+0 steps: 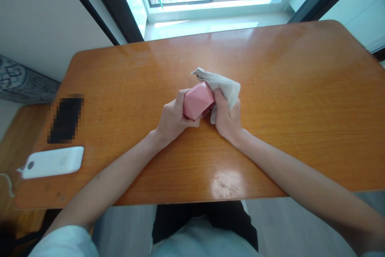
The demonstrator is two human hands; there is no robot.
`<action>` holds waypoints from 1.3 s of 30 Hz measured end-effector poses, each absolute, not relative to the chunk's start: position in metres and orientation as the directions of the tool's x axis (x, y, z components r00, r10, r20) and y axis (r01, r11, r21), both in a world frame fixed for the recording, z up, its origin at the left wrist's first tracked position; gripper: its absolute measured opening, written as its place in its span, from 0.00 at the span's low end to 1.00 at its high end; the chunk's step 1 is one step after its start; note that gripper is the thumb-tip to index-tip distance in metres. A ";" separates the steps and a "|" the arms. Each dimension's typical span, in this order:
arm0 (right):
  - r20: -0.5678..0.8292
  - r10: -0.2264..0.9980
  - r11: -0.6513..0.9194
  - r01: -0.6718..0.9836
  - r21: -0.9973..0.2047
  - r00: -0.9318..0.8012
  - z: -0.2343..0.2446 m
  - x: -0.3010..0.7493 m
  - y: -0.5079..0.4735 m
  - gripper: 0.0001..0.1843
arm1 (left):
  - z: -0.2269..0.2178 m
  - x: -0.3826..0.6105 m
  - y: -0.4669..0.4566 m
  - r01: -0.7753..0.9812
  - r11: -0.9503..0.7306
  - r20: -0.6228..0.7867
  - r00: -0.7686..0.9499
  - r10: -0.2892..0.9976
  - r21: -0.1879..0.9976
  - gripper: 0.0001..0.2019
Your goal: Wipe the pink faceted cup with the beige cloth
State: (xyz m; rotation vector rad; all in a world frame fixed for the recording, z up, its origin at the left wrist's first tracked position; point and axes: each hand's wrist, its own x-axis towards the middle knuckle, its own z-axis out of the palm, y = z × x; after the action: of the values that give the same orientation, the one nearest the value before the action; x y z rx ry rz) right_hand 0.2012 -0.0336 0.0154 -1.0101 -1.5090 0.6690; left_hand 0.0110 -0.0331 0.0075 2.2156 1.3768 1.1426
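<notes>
A pink faceted object (197, 100) is held just above the middle of the orange wooden table (288, 88). My left hand (173, 118) is closed around its left side. My right hand (227, 118) grips a crumpled white cloth (224, 84) and presses it against the pink object's right side. Part of the cloth sticks up behind the object. The underside of the pink object is hidden by my fingers.
A white power bank (52, 162) lies near the table's left front corner, with a dark blurred-out flat item (65, 118) behind it. A window sill (210, 22) runs beyond the far edge. A patterned cushion (21, 82) sits at the left.
</notes>
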 end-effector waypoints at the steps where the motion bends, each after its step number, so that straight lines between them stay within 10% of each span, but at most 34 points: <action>1: 0.563 0.825 0.552 0.294 -0.780 -0.054 0.018 0.202 -0.035 0.27 | 0.005 0.009 -0.032 0.609 -0.497 0.461 0.231 0.857 0.618 0.30; 6: 0.711 0.600 0.785 0.441 -0.435 -0.366 0.028 0.207 -0.040 0.26 | -0.004 0.004 -0.028 0.597 -0.488 0.428 0.253 0.868 0.637 0.23; 14: 0.412 0.906 0.390 0.186 -0.902 0.100 0.011 0.196 -0.030 0.31 | 0.013 0.012 -0.034 0.673 -0.452 0.437 0.208 0.875 0.585 0.32; 21: 0.727 0.575 0.803 0.428 -0.415 -0.374 0.027 0.204 -0.043 0.26 | 0.001 0.003 -0.027 0.605 -0.498 0.400 0.301 0.866 0.621 0.16; 28: 0.552 0.832 0.520 0.272 -0.810 0.052 0.017 0.198 -0.034 0.29 | 0.006 0.013 -0.032 0.643 -0.473 0.465 0.200 0.863 0.602 0.29; 34: 0.762 0.555 0.815 0.404 -0.416 -0.335 0.028 0.203 -0.042 0.23 | -0.003 0.005 -0.026 0.604 -0.486 0.422 0.258 0.869 0.632 0.16; 39: 0.562 0.827 0.539 0.274 -0.797 0.009 0.010 0.201 -0.028 0.27 | 0.005 0.012 -0.030 0.655 -0.455 0.445 0.197 0.874 0.604 0.28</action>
State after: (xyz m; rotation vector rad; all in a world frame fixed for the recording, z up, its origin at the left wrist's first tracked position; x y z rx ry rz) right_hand 0.2014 -0.0285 0.0104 -0.9738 -1.5493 0.5619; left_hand 0.0124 -0.0304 0.0049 2.1952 1.4501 1.1148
